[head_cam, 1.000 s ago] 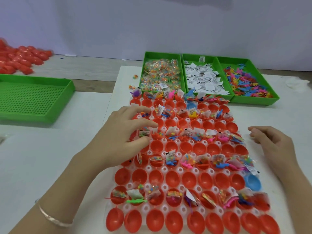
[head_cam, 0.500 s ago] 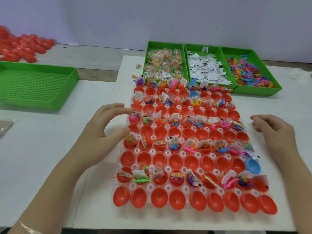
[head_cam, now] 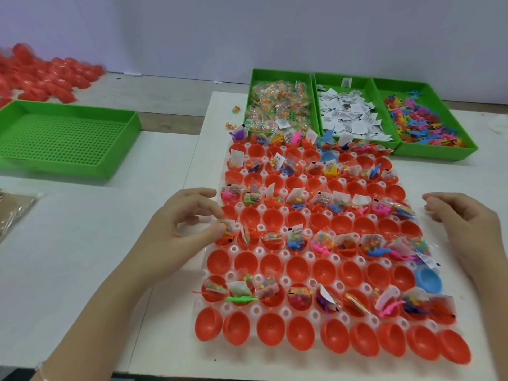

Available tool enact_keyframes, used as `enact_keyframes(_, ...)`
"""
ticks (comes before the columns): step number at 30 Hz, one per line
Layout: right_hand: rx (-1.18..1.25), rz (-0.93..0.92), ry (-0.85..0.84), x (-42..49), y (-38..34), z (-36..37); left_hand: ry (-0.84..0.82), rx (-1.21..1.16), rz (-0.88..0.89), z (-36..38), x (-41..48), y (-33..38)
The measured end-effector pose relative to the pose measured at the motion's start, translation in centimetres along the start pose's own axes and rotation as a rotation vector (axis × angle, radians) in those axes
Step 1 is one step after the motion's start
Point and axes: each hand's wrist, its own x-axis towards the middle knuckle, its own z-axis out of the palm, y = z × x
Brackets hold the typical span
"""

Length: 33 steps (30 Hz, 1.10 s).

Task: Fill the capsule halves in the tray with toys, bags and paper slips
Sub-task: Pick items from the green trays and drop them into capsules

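"Where's the capsule tray (head_cam: 285, 253) from where you stand?"

"Flat on the white table (head_cam: 467, 182), reaching from near its front edge back to three green bins along the far edge. The bin of bead bags (head_cam: 280, 75) is on the left and the bin of paper slips (head_cam: 330, 78) is in the middle. The bin of plastic toys (head_cam: 439, 154) is toward the far right corner."

"And the halves?"

"The red capsule halves (head_cam: 270, 328) sit open side up in rows. Rows holding bags, slips and toys alternate with bare ones, and the nearest row is bare. One blue capsule half (head_cam: 428, 279) sits at the tray's right edge."

"What about the hands?"

"The left hand (head_cam: 184, 224) is at the tray's left edge with its fingers curled. The thumb tip (head_cam: 217, 232) touches a bead bag (head_cam: 228, 228) standing in the leftmost filled half of a middle row. I can't tell whether it's actually pinching it. The right hand (head_cam: 467, 224) is just beside the tray's right edge, fingers loosely bent and holding nothing."

"Anything else?"

"A green mesh tray (head_cam: 68, 171) lies off to the left, with a heap of loose red halves (head_cam: 46, 78) beyond it."
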Motion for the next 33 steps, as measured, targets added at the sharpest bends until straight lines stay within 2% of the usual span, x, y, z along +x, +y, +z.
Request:
enact_keyframes(11, -0.007, -0.032, -0.029, -0.1, -0.4, 0.2, 0.059, 0.037, 0.139, -0.7, 0.0, 1.6)
enact_keyframes(14, -0.017, -0.035, -0.041, 0.0, -0.3, 0.1, -0.045, 0.230, 0.260, -0.6, 0.9, 3.7)
enact_keyframes(18, 0.000, -0.041, -0.043, 0.1, -0.1, 0.0, -0.162, 0.717, 0.459, 1.8, 2.0, 6.6)
enact_keyframes(20, 0.004, -0.045, -0.047, 0.1, -0.1, -0.1, -0.186, 0.885, 0.492, 3.0, 2.5, 7.3)
enact_keyframes(26, 0.023, -0.048, -0.054, 0.0, -0.1, 0.0, -0.215, 0.995, 0.504, 3.9, 3.3, 7.1)
enact_keyframes(33, 0.021, -0.030, -0.054, 0.1, -0.3, 0.0, -0.250, 1.007, 0.519, 4.6, 3.2, 6.8)
